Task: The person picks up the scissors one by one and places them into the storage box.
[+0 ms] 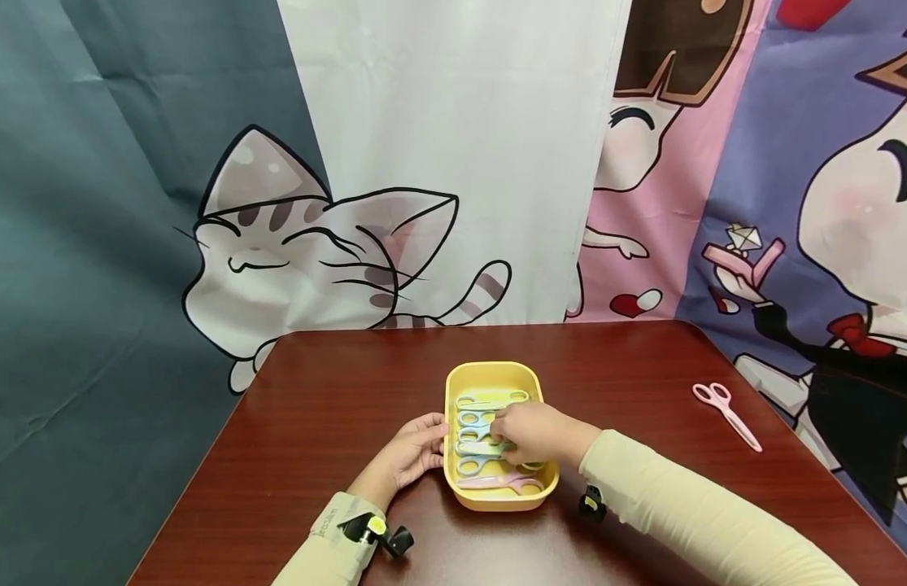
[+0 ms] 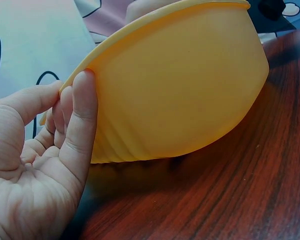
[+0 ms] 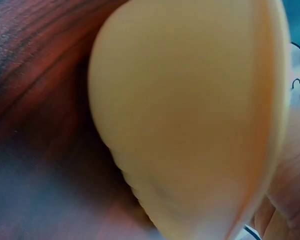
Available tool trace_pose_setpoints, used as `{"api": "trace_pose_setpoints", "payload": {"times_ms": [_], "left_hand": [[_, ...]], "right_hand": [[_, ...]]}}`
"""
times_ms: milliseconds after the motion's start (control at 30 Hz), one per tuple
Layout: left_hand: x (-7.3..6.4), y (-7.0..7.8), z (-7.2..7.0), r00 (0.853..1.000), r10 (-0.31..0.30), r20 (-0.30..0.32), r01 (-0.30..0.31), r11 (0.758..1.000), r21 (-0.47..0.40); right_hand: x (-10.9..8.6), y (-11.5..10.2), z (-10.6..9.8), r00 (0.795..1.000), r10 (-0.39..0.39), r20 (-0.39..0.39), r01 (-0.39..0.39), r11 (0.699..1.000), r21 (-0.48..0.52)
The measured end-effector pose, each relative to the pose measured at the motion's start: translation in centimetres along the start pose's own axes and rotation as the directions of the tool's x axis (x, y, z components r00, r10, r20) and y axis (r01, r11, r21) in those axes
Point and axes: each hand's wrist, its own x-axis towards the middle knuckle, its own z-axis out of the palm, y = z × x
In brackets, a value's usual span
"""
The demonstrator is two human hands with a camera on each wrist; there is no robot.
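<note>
A yellow plastic bin [image 1: 500,503] stands on the table with several pairs of scissors lying crosswise in it. Pink scissors [image 1: 497,482] lie nearest its front end, with blue scissors [image 1: 470,465] just behind them. At the bin's left side my left hand [image 1: 415,449] holds the rim, thumb at the edge and fingers against the outer wall [image 2: 180,85]. My right hand [image 1: 537,434] reaches over the right rim, its bent fingers down among the middle scissors. The hand hides their right ends, and whether it pinches a pair is not visible. In the right wrist view, the bin's wall [image 3: 180,110] covers the fingertips.
Another pair of pink scissors [image 1: 727,415] lies apart at the table's right side. The dark red wooden table [image 1: 336,382] ends at a printed cloth backdrop [image 1: 453,122] behind. Small cameras are strapped to both wrists.
</note>
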Motion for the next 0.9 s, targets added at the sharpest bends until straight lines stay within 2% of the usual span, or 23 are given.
{"api": "trace_pose_setpoints", "payload": {"times_ms": [400,600,767,833,900], "left_hand": [[0.3,0.2,0.5,1.0,-0.007,0.014,0.007,1.0,-0.02],[0.4,0.2,0.5,1.0,0.001,0.011,-0.001,1.0,0.014],[0.4,0.1,0.4,1.0,-0.002,0.005,0.002,1.0,0.016],[0.3,0.0,0.4,1.0,-0.002,0.006,0.002,1.0,0.014],[0.3,0.0,0.4,1.0,0.0,0.009,0.0,1.0,0.01]], "right_hand": [[-0.4,-0.1,1.1,1.0,0.004,-0.008,-0.005,0.997,-0.071],[-0.9,0.0,0.7,0.999,0.032,-0.031,-0.033,0.999,-0.04],[-2.1,1.1,-1.0,0.988,0.057,-0.142,-0.057,0.998,0.002],[-2.9,2.0,-1.9,0.972,0.085,-0.218,-0.086,0.996,0.005],[-3.9,3.4,-2.7,0.948,0.141,-0.286,-0.141,0.99,0.021]]}}
